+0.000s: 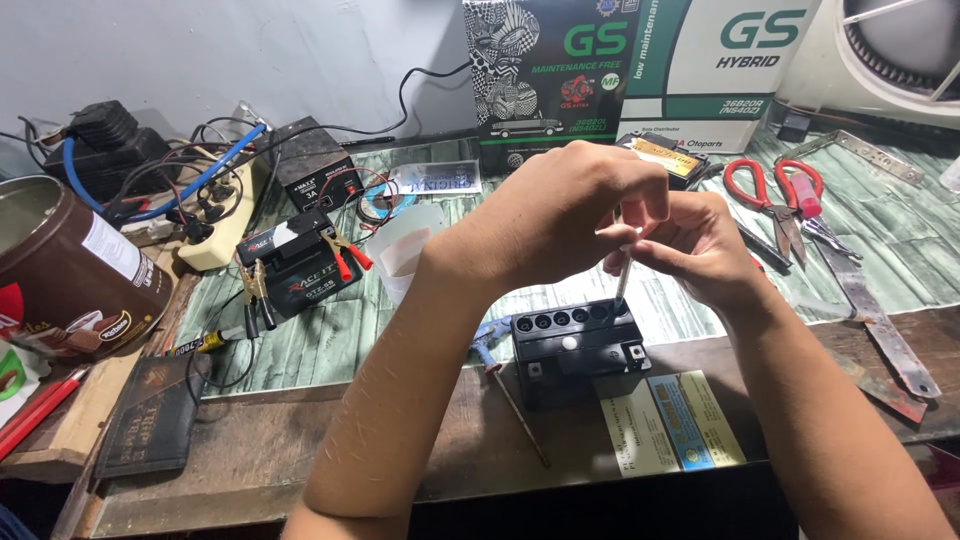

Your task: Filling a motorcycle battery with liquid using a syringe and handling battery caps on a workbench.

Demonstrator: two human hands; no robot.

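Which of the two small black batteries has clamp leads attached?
The left battery, clipped with red and black clamps. The battery beneath the hands has none, only open filler holes.

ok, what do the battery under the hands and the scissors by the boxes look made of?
Battery: black moulded plastic by the look, semi-matte, with a row of round fill holes on top. Scissors: glossy red handles, probably plastic, and grey blades that look like bare metal.
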